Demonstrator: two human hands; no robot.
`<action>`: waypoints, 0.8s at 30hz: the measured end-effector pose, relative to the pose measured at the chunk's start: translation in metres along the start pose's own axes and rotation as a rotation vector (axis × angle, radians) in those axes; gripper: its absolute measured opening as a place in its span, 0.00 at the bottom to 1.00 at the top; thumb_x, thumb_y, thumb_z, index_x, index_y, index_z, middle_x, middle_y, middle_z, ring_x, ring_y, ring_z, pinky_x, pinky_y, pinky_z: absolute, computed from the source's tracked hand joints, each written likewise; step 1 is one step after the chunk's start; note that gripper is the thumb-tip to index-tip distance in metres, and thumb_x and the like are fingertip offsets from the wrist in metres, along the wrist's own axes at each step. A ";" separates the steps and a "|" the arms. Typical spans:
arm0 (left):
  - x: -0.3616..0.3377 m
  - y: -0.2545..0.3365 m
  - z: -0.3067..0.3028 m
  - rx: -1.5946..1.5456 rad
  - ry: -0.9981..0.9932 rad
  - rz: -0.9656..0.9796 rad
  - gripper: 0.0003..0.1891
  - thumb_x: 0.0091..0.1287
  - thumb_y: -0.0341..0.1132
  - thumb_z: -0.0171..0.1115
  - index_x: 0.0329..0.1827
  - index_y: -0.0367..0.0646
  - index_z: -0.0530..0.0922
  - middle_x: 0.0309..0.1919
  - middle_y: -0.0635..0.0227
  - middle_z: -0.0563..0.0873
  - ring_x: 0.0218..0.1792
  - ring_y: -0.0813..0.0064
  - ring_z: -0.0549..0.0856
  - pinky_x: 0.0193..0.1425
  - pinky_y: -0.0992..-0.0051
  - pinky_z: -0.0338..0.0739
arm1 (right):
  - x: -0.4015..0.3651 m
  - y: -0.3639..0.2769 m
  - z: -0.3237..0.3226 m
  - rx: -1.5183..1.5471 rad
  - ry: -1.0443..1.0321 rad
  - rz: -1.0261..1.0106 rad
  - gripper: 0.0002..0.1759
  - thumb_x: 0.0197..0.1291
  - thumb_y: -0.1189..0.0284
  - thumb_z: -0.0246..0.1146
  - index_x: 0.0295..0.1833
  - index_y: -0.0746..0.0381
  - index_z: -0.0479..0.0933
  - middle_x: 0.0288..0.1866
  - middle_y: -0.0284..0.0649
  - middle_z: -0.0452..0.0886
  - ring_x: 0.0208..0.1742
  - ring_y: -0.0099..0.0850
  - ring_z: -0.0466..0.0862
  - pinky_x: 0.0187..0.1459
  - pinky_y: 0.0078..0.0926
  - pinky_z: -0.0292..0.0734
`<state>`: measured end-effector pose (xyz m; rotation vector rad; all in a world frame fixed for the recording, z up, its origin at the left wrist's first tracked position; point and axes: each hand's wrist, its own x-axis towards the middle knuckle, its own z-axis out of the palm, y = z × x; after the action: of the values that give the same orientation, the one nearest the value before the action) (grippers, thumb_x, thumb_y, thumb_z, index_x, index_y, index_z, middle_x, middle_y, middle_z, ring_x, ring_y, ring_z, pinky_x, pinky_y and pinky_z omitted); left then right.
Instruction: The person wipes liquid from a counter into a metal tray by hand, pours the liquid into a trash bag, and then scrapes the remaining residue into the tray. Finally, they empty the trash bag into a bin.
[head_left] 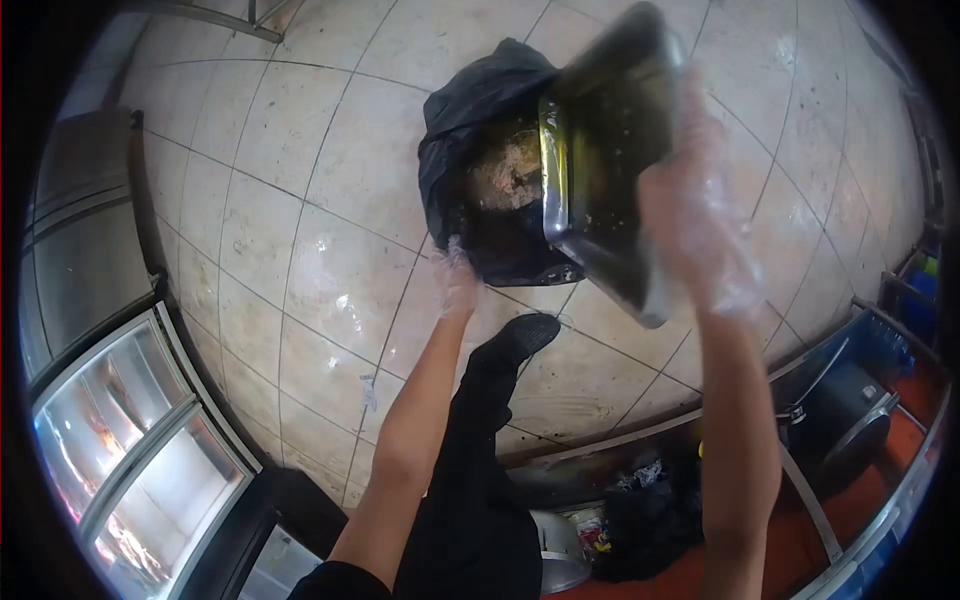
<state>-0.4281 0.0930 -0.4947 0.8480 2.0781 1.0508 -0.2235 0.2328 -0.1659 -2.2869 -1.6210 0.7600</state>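
My right hand (690,215), in a clear plastic glove, grips the right side of a metal pan (610,160). The pan is tipped on its side, and a yellowish-green liquid coats its near left edge. Below and left of that edge, a black bag (480,100) stands open on the floor with light brown scraps (510,170) inside. Also in a clear glove, my left hand (457,278) is closed on the bag's lower left rim.
Pale floor tiles (330,250) lie around the bag. My foot (530,332) is just below it. A glass-fronted cabinet (150,440) stands at the left. At the lower right, a shelf holds a dark pot (845,400) and a black bag (650,530).
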 end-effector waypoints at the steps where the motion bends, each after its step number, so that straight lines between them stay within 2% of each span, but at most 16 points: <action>1: -0.007 0.054 -0.011 -0.046 0.022 -0.131 0.14 0.75 0.42 0.54 0.40 0.38 0.76 0.25 0.69 0.80 0.26 0.75 0.76 0.34 0.72 0.71 | -0.008 -0.006 0.001 -0.027 0.008 -0.063 0.39 0.54 0.84 0.51 0.75 0.55 0.61 0.68 0.53 0.70 0.64 0.50 0.76 0.56 0.40 0.76; 2: -0.011 0.087 -0.018 -0.088 0.043 -0.265 0.13 0.75 0.40 0.54 0.39 0.39 0.77 0.24 0.71 0.79 0.26 0.78 0.75 0.31 0.74 0.70 | -0.017 -0.008 0.001 -0.055 0.012 -0.121 0.39 0.54 0.84 0.51 0.75 0.55 0.61 0.68 0.53 0.70 0.64 0.50 0.76 0.56 0.40 0.76; 3: -0.007 0.089 -0.022 -0.244 0.010 -0.200 0.15 0.75 0.42 0.55 0.47 0.35 0.75 0.26 0.68 0.79 0.27 0.75 0.74 0.33 0.69 0.71 | -0.024 -0.009 0.001 -0.083 0.014 -0.184 0.39 0.54 0.85 0.51 0.75 0.55 0.61 0.68 0.53 0.70 0.64 0.49 0.76 0.56 0.40 0.76; 4: -0.004 0.091 -0.027 -0.249 0.015 -0.194 0.15 0.75 0.42 0.55 0.47 0.35 0.75 0.26 0.68 0.79 0.27 0.75 0.74 0.33 0.69 0.71 | -0.031 -0.011 0.000 -0.104 0.010 -0.243 0.40 0.54 0.85 0.51 0.75 0.55 0.61 0.68 0.53 0.70 0.64 0.49 0.76 0.57 0.39 0.76; 6: 0.002 0.108 -0.036 -0.208 0.006 -0.333 0.15 0.75 0.41 0.55 0.47 0.35 0.74 0.26 0.67 0.79 0.26 0.76 0.75 0.32 0.71 0.71 | -0.035 -0.009 -0.005 -0.148 -0.001 -0.361 0.40 0.54 0.86 0.51 0.75 0.55 0.61 0.68 0.53 0.70 0.64 0.49 0.76 0.57 0.39 0.76; 9: 0.000 0.152 -0.047 -0.298 0.023 -0.231 0.15 0.75 0.42 0.55 0.46 0.36 0.74 0.25 0.67 0.78 0.25 0.77 0.75 0.31 0.72 0.71 | -0.045 0.002 -0.020 -0.216 -0.019 -0.566 0.40 0.54 0.87 0.51 0.76 0.55 0.61 0.68 0.53 0.70 0.64 0.48 0.76 0.57 0.38 0.76; 11: 0.003 0.162 -0.051 -0.251 -0.018 -0.307 0.15 0.75 0.42 0.54 0.46 0.36 0.74 0.25 0.67 0.79 0.25 0.77 0.75 0.31 0.73 0.70 | -0.051 0.005 -0.026 -0.258 -0.050 -0.640 0.41 0.53 0.87 0.50 0.76 0.55 0.61 0.68 0.53 0.70 0.64 0.48 0.76 0.57 0.37 0.76; 12: 0.004 0.167 -0.050 -0.213 -0.071 -0.376 0.15 0.75 0.42 0.54 0.47 0.36 0.74 0.25 0.67 0.79 0.24 0.76 0.75 0.30 0.73 0.70 | -0.050 0.006 -0.027 -0.278 -0.059 -0.663 0.41 0.53 0.87 0.50 0.76 0.55 0.61 0.68 0.53 0.70 0.64 0.48 0.76 0.57 0.37 0.76; 13: 0.004 0.173 -0.045 -0.221 -0.076 -0.364 0.15 0.75 0.42 0.54 0.47 0.36 0.74 0.25 0.67 0.79 0.24 0.76 0.75 0.30 0.73 0.70 | -0.047 0.008 -0.026 -0.286 -0.058 -0.682 0.41 0.53 0.88 0.50 0.76 0.55 0.60 0.68 0.53 0.70 0.64 0.48 0.76 0.57 0.37 0.76; 15: 0.006 0.176 -0.034 -0.411 0.054 -0.297 0.12 0.76 0.39 0.53 0.45 0.38 0.74 0.23 0.71 0.76 0.23 0.78 0.73 0.28 0.74 0.69 | -0.048 0.009 -0.028 -0.275 -0.053 -0.701 0.41 0.53 0.88 0.50 0.76 0.56 0.60 0.68 0.53 0.70 0.64 0.47 0.76 0.57 0.36 0.76; 16: 0.007 0.170 -0.036 -0.404 0.056 -0.304 0.12 0.76 0.39 0.53 0.45 0.38 0.74 0.23 0.71 0.76 0.23 0.78 0.73 0.28 0.74 0.69 | -0.050 0.010 -0.030 -0.271 -0.055 -0.704 0.41 0.53 0.89 0.50 0.76 0.56 0.60 0.68 0.53 0.70 0.64 0.47 0.76 0.57 0.36 0.77; 18: 0.008 0.153 -0.039 0.120 0.009 -0.111 0.08 0.76 0.35 0.52 0.41 0.40 0.72 0.23 0.75 0.76 0.23 0.82 0.73 0.26 0.75 0.68 | -0.051 0.011 -0.034 -0.268 -0.065 -0.707 0.42 0.53 0.89 0.49 0.76 0.56 0.60 0.68 0.53 0.70 0.64 0.47 0.76 0.58 0.35 0.77; 19: 0.009 0.143 -0.033 0.117 0.003 -0.106 0.08 0.76 0.35 0.52 0.41 0.40 0.72 0.23 0.75 0.76 0.23 0.82 0.73 0.26 0.75 0.68 | -0.052 0.013 -0.038 -0.259 -0.059 -0.708 0.42 0.53 0.90 0.49 0.76 0.56 0.60 0.68 0.53 0.70 0.64 0.46 0.76 0.58 0.35 0.77; 21: 0.009 0.136 -0.030 -0.375 -0.046 -0.195 0.11 0.74 0.39 0.55 0.37 0.41 0.72 0.24 0.73 0.75 0.20 0.81 0.73 0.23 0.74 0.67 | -0.056 0.017 -0.046 -0.234 -0.050 -0.701 0.42 0.52 0.90 0.49 0.76 0.56 0.60 0.68 0.53 0.70 0.64 0.46 0.76 0.58 0.34 0.77; 24: 0.007 0.148 -0.032 -0.315 -0.087 -0.303 0.12 0.73 0.41 0.56 0.35 0.42 0.73 0.25 0.74 0.75 0.23 0.82 0.73 0.26 0.75 0.68 | -0.059 0.025 -0.063 -0.141 0.015 -0.648 0.43 0.52 0.91 0.49 0.76 0.56 0.60 0.68 0.53 0.70 0.64 0.46 0.77 0.58 0.33 0.77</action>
<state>-0.4200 0.1546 -0.3562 0.3999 1.8329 1.1110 -0.1840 0.1758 -0.1087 -1.6521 -2.2760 0.4718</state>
